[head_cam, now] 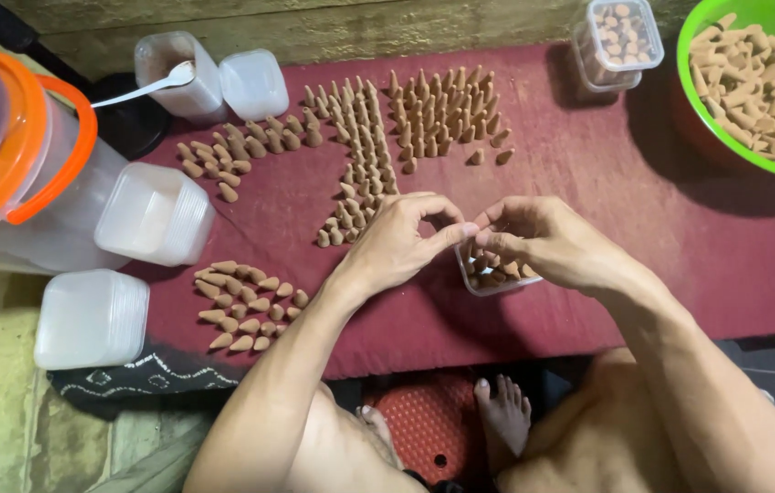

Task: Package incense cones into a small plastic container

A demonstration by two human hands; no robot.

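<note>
Both my hands meet over a small clear plastic box (477, 285) partly filled with tan incense cones, which sits on a dark red cloth (643, 228). My left hand (398, 242) comes in from the left, its finger and thumb pinched toward the box's rim. My right hand (547, 242) hovers over the box with fingertips bunched, touching the left fingertips. Whatever is between the fingers is hidden. Just left of my left hand, rows of cones (360, 173) stand upright.
A green bowl (691, 55) of cones sits far right beside a filled clear box (616, 32). More cones lie at the near left (246, 306). Empty clear boxes (91, 318), a spoon in a tub (173, 68) and an orange-lidded jar (4, 155) stand left. My feet (502, 411) are below the cloth's edge.
</note>
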